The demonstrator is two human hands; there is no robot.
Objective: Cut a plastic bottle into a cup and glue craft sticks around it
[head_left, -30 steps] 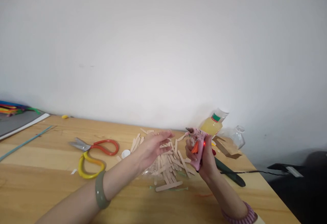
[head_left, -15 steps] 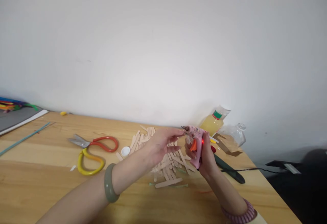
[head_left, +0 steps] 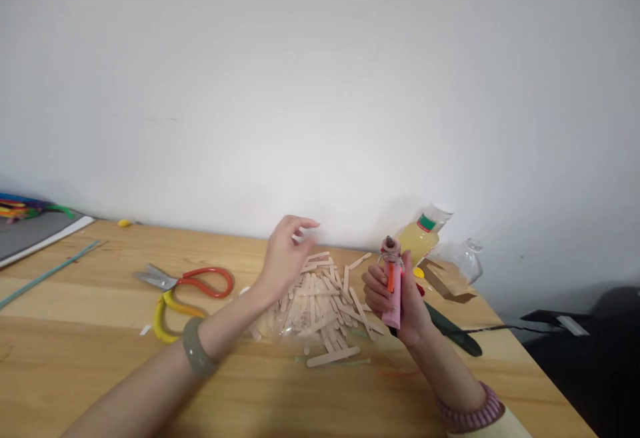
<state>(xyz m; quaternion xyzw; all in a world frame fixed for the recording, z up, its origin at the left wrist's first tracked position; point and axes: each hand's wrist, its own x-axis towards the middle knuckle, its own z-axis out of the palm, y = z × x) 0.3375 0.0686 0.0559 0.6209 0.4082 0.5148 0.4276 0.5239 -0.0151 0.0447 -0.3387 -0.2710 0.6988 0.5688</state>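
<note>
A pink hot glue gun (head_left: 393, 295) is in my right hand (head_left: 407, 305), whose fingers wrap its handle below the orange trigger. The gun's dark metal nozzle faces away from me and up. My left hand (head_left: 287, 255) is raised over the far left part of a pile of wooden craft sticks (head_left: 325, 311). Its thumb and fingers are curved and apart, with nothing visible between them. A clear plastic bag lies partly under the sticks.
Scissors (head_left: 207, 278) with red and yellow handles lie left of my left arm. Behind my right hand stand a bottle of yellow liquid (head_left: 417, 245), a clear bottle (head_left: 465, 258) and a brown cardboard piece (head_left: 445, 281). A dark green handle (head_left: 455, 331) lies beside my right wrist.
My left hand has moved left and up, away from the glue gun's nozzle. The gun has turned from pointing left to pointing away from me, still in my right hand.
</note>
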